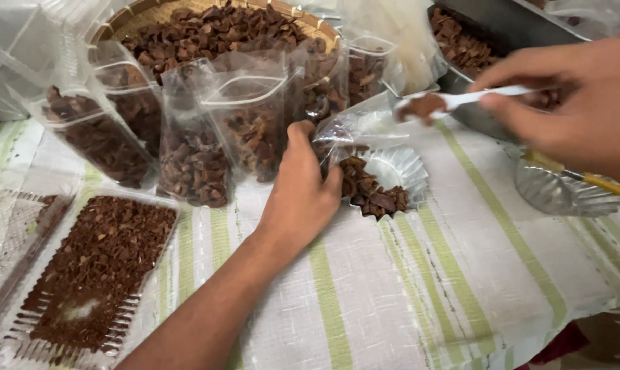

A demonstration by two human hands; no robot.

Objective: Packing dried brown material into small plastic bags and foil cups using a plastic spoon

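My left hand (299, 195) pinches the edge of a clear plastic pouch (354, 130) that lies on its side over a small fluted foil cup (399, 168). Brown dried pieces (371, 192) fill the cup and spill from the pouch mouth. My right hand (570, 103) holds a white plastic spoon (460, 99) with a brown heap on its bowl, hovering just above the pouch opening.
Several filled clear pouches (193, 157) stand behind my left hand, in front of a woven basket (135, 14) of brown pieces. A clear tray (97, 267) of crumbs lies at left. A metal pan (501, 27) and another foil cup (563, 195) sit at right on the striped cloth (460, 274).
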